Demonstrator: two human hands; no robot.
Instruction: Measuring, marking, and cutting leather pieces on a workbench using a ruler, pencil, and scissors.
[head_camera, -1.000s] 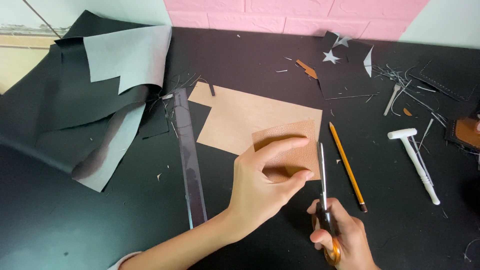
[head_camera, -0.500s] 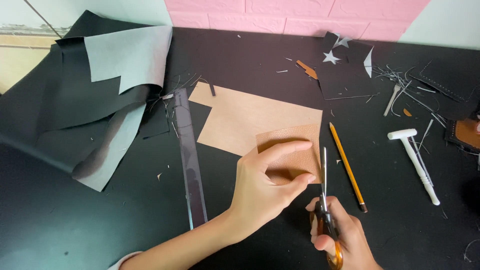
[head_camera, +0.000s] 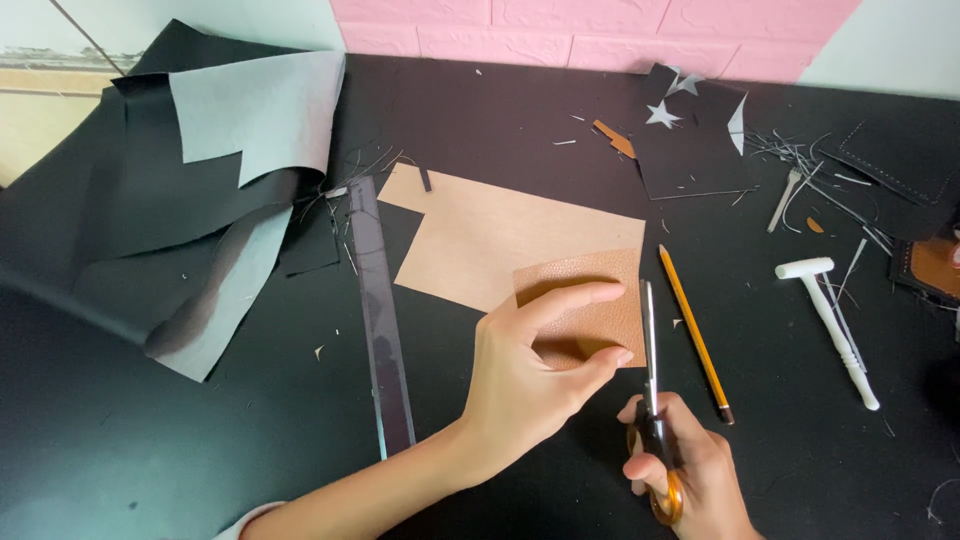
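Left hand (head_camera: 530, 375) pinching small tan leather piece (head_camera: 590, 300) btwn thumb and fingers, lifted slightly over larger tan sheet (head_camera: 490, 235) at mid worktop (head_camera: 150, 450). Hand closed on the piece's lower left part; index finger stretched across its middle.

Right hand (head_camera: 690, 465) closed round orange handles of scissors (head_camera: 652, 400), bottom centre-right. Blades pointing away from body, running up along right edge of leather piece, just beside or touching it; can't tell if blades parted, look nearly together.

Yellow pencil (head_camera: 697, 335) lying just right of scissors, roughly parallel, dark tip toward near edge. White mallet-like tool (head_camera: 835, 325) further right, well apart from hands. Long dark ruler (head_camera: 380, 320) left of left hand, laid lengthwise, top end touching larger tan sheet's left corner area.

Black leather sheet w/ grey underside (head_camera: 200, 180) crumpled and folded over at far left. Black offcuts w/ star-shaped cut-outs (head_camera: 690, 140) at far right-centre, thin black slivers scattered nearby. Brown stitched item (head_camera: 930, 265) partly in view at right edge. Pink brick-pattern wall (head_camera: 600, 30) behind worktop.
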